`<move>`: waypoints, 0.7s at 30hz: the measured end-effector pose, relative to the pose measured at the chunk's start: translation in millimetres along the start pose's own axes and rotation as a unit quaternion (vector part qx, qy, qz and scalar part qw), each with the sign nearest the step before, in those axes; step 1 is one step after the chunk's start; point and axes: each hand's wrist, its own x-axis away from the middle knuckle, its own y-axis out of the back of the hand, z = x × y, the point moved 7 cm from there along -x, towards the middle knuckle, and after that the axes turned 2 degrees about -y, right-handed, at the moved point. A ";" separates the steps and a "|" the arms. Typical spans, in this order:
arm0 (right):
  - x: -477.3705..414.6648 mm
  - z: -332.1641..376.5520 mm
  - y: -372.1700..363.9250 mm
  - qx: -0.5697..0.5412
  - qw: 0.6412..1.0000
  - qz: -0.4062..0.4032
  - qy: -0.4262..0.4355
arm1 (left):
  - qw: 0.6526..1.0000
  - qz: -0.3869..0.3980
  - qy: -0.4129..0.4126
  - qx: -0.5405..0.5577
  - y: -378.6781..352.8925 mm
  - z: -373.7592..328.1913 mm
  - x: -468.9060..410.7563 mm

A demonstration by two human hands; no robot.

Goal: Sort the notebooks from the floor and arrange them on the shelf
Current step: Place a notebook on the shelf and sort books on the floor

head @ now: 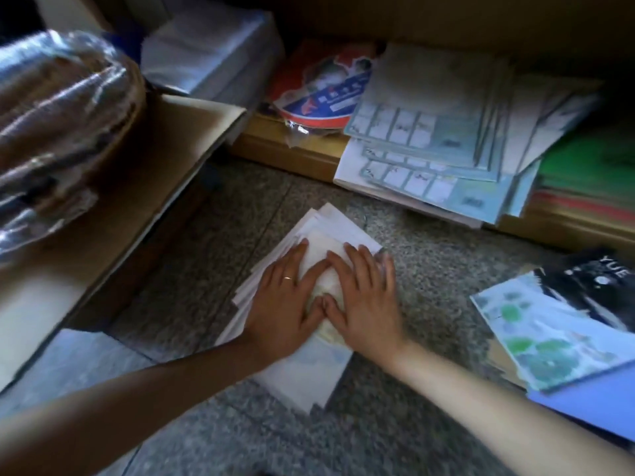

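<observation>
Your left hand point(285, 304) lies flat, fingers straight, on the skewed stack of white paper notebooks point(309, 376) on the speckled grey floor point(429, 255); your right hand point(366, 304) presses beside it, grip likewise slack. Pale teal notebooks point(429, 142) overhang the low wooden shelf point(288, 151) beyond.

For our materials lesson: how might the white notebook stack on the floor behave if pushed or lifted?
The notebook stack has fanned edges, so pushing would probably slide it apart. The covers look thin, so it likely sags if lifted by one end.
</observation>
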 end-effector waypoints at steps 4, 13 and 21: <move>21.7 -32.5 24.3 -0.162 0.968 -0.044 -0.189 | 0.998 -0.009 0.051 -0.023 11.3 0.8 2.2; 61.8 -28.6 -29.9 -0.529 0.767 0.074 -0.355 | 0.972 0.010 0.230 0.052 17.0 12.8 21.3; 32.6 -64.8 51.9 -0.435 0.834 -0.034 -0.339 | 0.886 -0.045 0.121 0.446 62.3 -55.5 27.9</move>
